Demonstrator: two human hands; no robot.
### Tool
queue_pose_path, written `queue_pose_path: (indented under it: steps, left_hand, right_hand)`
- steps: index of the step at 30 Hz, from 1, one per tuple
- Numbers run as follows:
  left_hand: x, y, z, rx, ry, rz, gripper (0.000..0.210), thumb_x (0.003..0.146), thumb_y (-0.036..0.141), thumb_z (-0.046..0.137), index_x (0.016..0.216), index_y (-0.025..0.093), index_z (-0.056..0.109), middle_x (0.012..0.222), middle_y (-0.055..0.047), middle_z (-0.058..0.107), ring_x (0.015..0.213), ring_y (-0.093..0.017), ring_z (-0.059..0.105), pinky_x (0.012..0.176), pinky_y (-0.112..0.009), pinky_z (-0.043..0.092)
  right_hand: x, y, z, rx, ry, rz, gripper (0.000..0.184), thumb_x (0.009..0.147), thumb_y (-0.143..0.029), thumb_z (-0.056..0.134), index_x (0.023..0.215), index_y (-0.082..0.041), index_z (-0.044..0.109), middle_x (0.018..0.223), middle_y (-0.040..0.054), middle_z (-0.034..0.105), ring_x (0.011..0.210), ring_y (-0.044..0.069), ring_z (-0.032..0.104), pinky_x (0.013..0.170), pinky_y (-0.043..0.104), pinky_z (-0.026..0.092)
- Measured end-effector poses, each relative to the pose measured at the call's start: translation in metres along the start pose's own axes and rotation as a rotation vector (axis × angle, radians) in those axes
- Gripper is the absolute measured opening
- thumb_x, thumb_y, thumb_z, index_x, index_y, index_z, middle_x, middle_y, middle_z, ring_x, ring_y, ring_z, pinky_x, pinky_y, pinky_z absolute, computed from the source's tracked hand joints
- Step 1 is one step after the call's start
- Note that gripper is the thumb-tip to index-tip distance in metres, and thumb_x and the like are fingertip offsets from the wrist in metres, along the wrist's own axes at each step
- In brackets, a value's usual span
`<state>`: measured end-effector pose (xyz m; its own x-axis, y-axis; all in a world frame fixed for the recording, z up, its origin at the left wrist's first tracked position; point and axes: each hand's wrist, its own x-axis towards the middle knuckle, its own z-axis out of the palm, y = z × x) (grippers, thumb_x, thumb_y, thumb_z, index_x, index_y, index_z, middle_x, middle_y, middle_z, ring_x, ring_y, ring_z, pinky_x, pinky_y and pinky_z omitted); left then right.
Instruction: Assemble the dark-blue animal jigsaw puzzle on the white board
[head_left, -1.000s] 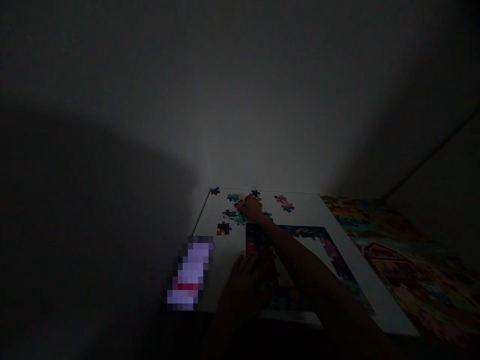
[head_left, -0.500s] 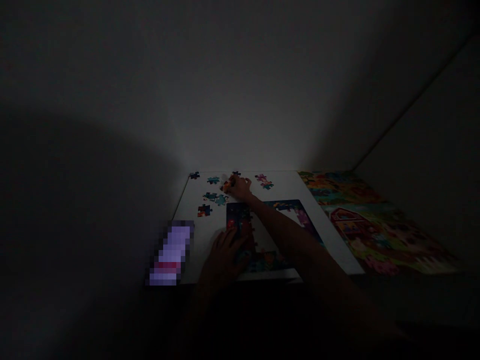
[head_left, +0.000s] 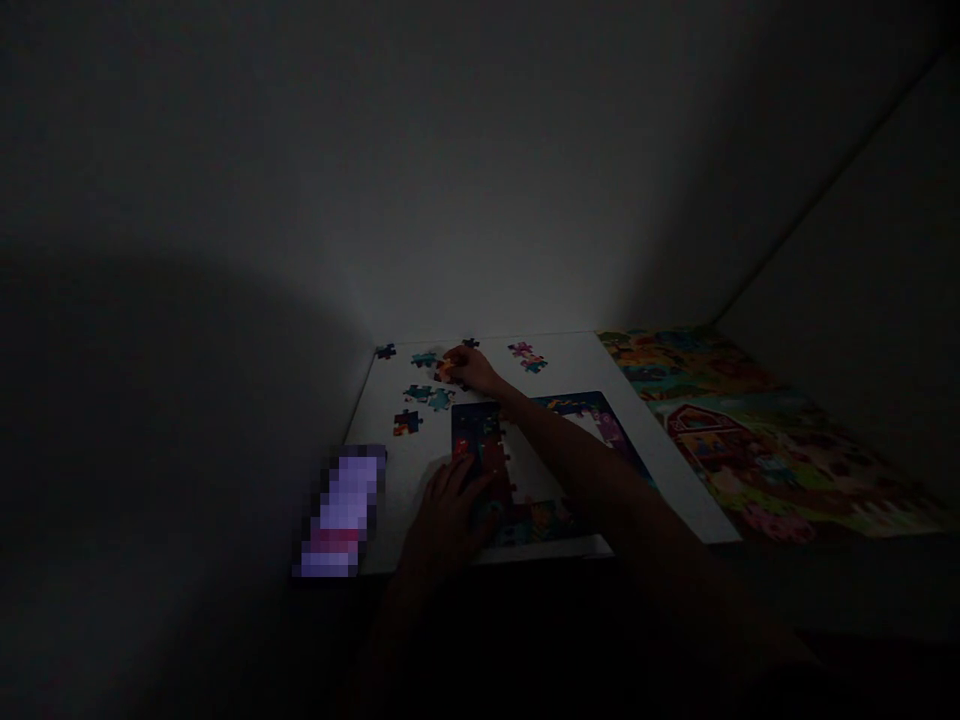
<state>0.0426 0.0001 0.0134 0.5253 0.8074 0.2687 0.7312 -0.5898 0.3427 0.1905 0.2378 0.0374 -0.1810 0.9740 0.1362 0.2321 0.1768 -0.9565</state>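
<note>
A jigsaw puzzle (head_left: pixel 491 455) with a dark blue border lies on a white table (head_left: pixel 397 500), its middle showing bare white. Spread over its lower left part is my left hand (head_left: pixel 448 508), fingers apart and holding nothing. At the back of the table, fingers of my right hand (head_left: pixel 474 370) are closed on an orange and red puzzle piece (head_left: pixel 447 367). Loose pieces lie around it: a teal piece (head_left: pixel 424 359), a pale blue piece (head_left: pixel 442 399), a dark orange piece (head_left: pixel 407 423) and a pink one (head_left: pixel 523 351). My right forearm hides part of the puzzle.
A phone with a lit, pixelated screen (head_left: pixel 345 510) lies at the table's left edge. On the right is a colourful farm picture (head_left: pixel 757 450). A wall (head_left: pixel 480 200) rises behind the table. The room is very dark.
My right hand has shifted slightly left, its fingers now pinched at the orange and red puzzle piece. My left hand stays on the puzzle. The view has tilted a little.
</note>
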Motion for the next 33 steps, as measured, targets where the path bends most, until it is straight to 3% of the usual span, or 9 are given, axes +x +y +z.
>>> queue_pose_path:
  steps: [5, 10, 18, 24, 33]
  left_hand:
    - [0.001, 0.002, -0.003, -0.009, -0.01, -0.021, 0.05, 0.089, 0.037, 0.062, 0.137, 0.028, 0.053, 0.153, -0.009, 0.04, 0.142, -0.031, 0.034, 0.112, -0.056, 0.036]
    - [0.002, 0.002, -0.005, 0.007, -0.022, 0.006, 0.048, 0.091, 0.04, 0.059, 0.136, 0.027, 0.053, 0.152, -0.009, 0.041, 0.141, -0.03, 0.035, 0.113, -0.055, 0.035]
    - [0.003, 0.002, -0.006, 0.024, -0.005, 0.011, 0.045, 0.092, 0.042, 0.057, 0.134, 0.026, 0.056, 0.151, -0.01, 0.042, 0.14, -0.031, 0.037, 0.112, -0.056, 0.037]
    - [0.003, 0.006, -0.009, 0.045, -0.021, -0.007, 0.044, 0.094, 0.043, 0.054, 0.134, 0.026, 0.056, 0.152, -0.01, 0.041, 0.141, -0.03, 0.035, 0.113, -0.054, 0.036]
    - [0.001, 0.006, -0.01, 0.09, 0.042, 0.153, 0.029, 0.096, 0.029, 0.051, 0.12, 0.027, 0.066, 0.139, -0.009, 0.056, 0.131, -0.026, 0.049, 0.112, -0.054, 0.037]
  right_hand:
    - [-0.023, 0.009, -0.023, 0.129, -0.066, -0.003, 0.027, 0.063, -0.012, 0.07, 0.089, -0.017, 0.062, 0.076, -0.0016, 0.064, 0.066, 0.013, 0.06, 0.064, 0.025, 0.052]
    - [-0.062, 0.011, -0.051, 0.247, -0.209, -0.015, 0.025, 0.067, -0.024, 0.074, 0.088, -0.017, 0.063, 0.093, 0.0038, 0.071, 0.078, 0.015, 0.065, 0.071, 0.028, 0.054]
    - [-0.126, 0.01, -0.087, 0.182, -0.241, 0.083, 0.03, 0.071, -0.03, 0.075, 0.095, -0.015, 0.064, 0.086, 0.0033, 0.068, 0.071, 0.013, 0.062, 0.064, 0.026, 0.051]
    - [-0.15, 0.009, -0.094, 0.228, -0.274, 0.052, 0.023, 0.078, -0.027, 0.072, 0.097, -0.017, 0.065, 0.093, 0.0054, 0.07, 0.081, 0.015, 0.064, 0.073, 0.029, 0.052]
    - [-0.159, 0.001, -0.097, 0.276, -0.455, 0.118, 0.015, 0.078, -0.018, 0.067, 0.09, -0.016, 0.059, 0.079, 0.0001, 0.065, 0.063, 0.011, 0.061, 0.058, 0.024, 0.048]
